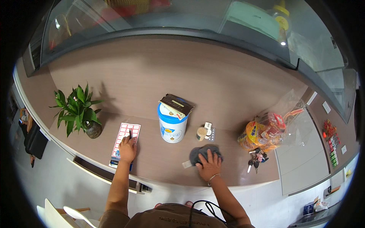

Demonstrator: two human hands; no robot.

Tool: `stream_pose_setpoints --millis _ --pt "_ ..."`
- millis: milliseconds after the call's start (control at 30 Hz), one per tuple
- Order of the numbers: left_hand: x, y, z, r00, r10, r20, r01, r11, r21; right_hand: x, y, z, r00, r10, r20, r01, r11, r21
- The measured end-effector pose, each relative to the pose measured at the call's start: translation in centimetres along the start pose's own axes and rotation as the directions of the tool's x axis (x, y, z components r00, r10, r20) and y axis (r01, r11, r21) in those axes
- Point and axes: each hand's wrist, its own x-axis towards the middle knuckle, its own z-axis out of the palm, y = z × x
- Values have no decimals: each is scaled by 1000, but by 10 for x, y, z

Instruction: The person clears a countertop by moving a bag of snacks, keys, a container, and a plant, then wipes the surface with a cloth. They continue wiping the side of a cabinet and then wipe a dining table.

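Note:
My left hand (127, 149) rests on a white label sheet (124, 128) printed with red-outlined boxes, at the left of the counter. Its fingers are curled around a dark, slim pen-like thing (130, 133), partly hidden by the hand. Beneath the sheet's near end lies something dark blue, mostly covered. Nearer the middle, my right hand (209, 165) grips a bunched grey cloth (195, 153) from above, fingers spread across it. A pale tag (187, 164) sticks out from the cloth's left side.
A blue-lidded white tub (173, 130) carries a dark packet (178, 105). Beyond the cloth are a small jar (201, 133) and a blister pack (212, 135). A potted plant (93, 129) stands left; a snack bag (262, 133) and keys (256, 159) lie right. An open drawer (102, 171) juts below.

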Motion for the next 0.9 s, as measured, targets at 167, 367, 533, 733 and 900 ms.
stream_pose_setpoints --millis 167,367,533,733,900 --pt "4 -28 -5 999 23 -49 -23 1000 -9 7 -76 15 981 -175 78 171 984 56" --pt "18 -42 -26 1000 7 -4 -7 1000 12 35 -156 34 928 -343 147 331 938 99" --pt "20 38 -37 969 233 -88 -247 943 -224 36 -166 44 922 -374 101 363 925 112" --pt "31 139 -5 993 74 -96 -118 763 -635 12 -133 26 954 -283 100 273 957 102" --pt "40 177 2 992 6 -124 -77 810 -582 -4 -102 17 973 -222 57 219 974 53"
